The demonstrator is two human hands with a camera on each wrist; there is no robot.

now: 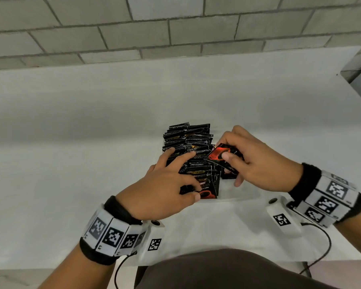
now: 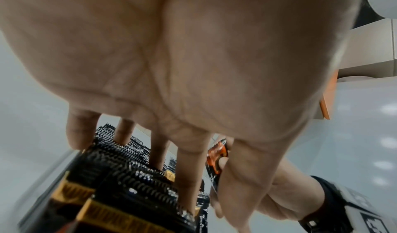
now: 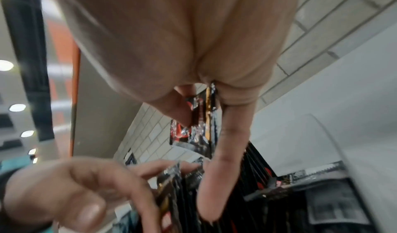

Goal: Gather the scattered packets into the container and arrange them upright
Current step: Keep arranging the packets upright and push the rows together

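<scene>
Packets stand upright in a dense row in the container on the white table, in the head view. My left hand rests on the row, fingers straight on the tops, thumb against the front packet; it grasps nothing. My right hand pinches one packet, tilted, just above the right side of the row.

From the left wrist I see fingers pressing on the serrated tops.

From the right wrist, thumb and finger squeeze the single packet above the row; the picture is blurred.
</scene>
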